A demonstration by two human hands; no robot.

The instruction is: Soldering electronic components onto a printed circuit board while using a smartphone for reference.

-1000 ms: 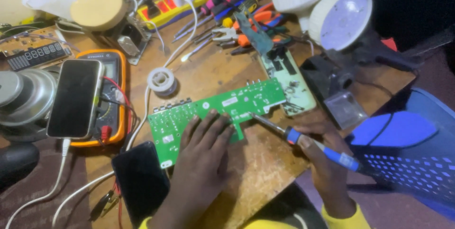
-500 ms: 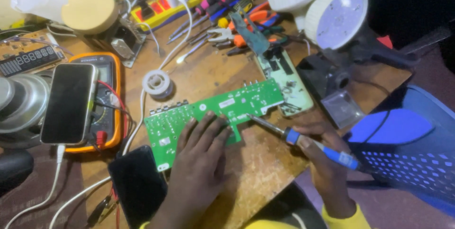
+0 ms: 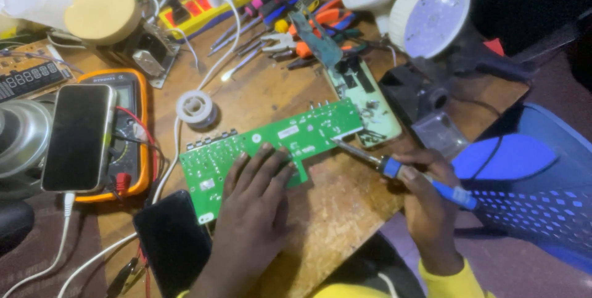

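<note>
The long green flat circuit board (image 3: pixel 271 150) lies on the rough wooden counter (image 3: pixel 333 212), near the middle of the view. It slants, with one end low at 8 o'clock and the other end high at 2 o'clock. The left hand (image 3: pixel 256 205) lies flat on the near edge of the board, fingers spread. This looks like a way to press the board down so it does not slide.

The right hand (image 3: pixel 425 193) sits at 3 o'clock from the board. Its grip is closed around the blue-handled soldering iron (image 3: pixel 401 171), held like a pen. The thin metal tip points to 10 o'clock and meets the right end of the board. Holding it low like this likely keeps the tip steady.

At 11 o'clock from the board sits a small round spool of solder wire (image 3: pixel 197 109), close by. At 9 o'clock a dark phone (image 3: pixel 80 138) rests on top of an orange meter (image 3: pixel 139 131). A pale smaller board (image 3: pixel 364 97) lies at 1 o'clock. A black phone (image 3: pixel 169 242) lies at 7 o'clock.

Since the earlier pictures, little has changed. Both hands stay in the same spots, and the tip has stayed at the same end of the board. Only the view has shifted a bit.
</note>
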